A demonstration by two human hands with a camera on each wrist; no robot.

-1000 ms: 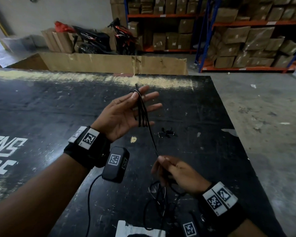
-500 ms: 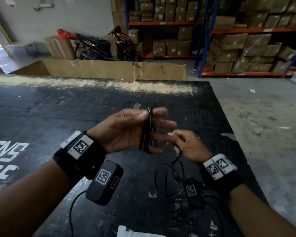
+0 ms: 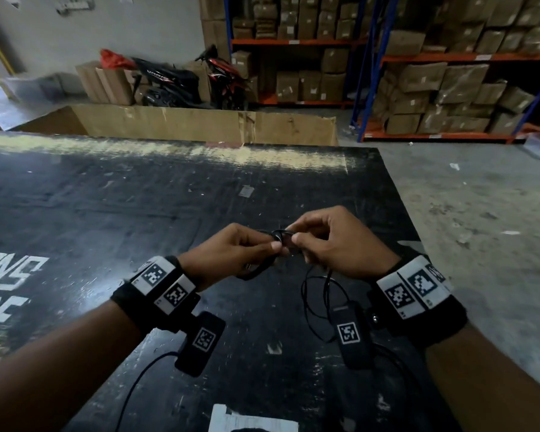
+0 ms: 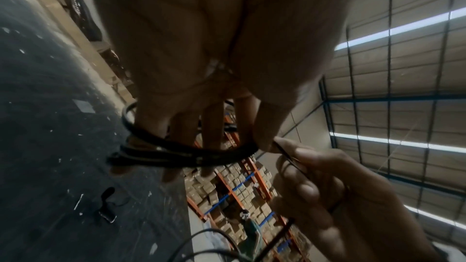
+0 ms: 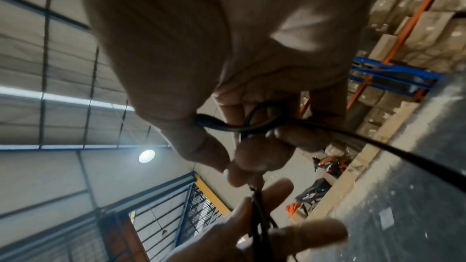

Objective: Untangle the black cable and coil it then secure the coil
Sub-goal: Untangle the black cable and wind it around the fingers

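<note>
A thin black cable (image 3: 256, 271) is wound in several loops round the fingers of my left hand (image 3: 234, 249), which holds the coil above the dark table. In the left wrist view the coil (image 4: 176, 154) circles those fingers. My right hand (image 3: 328, 241) meets the left one and pinches the free strand (image 5: 239, 127) close to the coil, with a small loop between its fingertips. The loose rest of the cable (image 3: 318, 294) hangs below my right hand toward the table.
The black tabletop (image 3: 138, 213) is scuffed, with white lettering at the left and a white paper (image 3: 250, 420) at the near edge. A small black clip-like item (image 4: 107, 205) lies on the table. Cardboard, motorbikes and box-filled racks stand beyond.
My left hand turned from palm-up with spread fingers to curled round the coil. My right hand rose from low near the table to the coil, bringing the strand with it.
</note>
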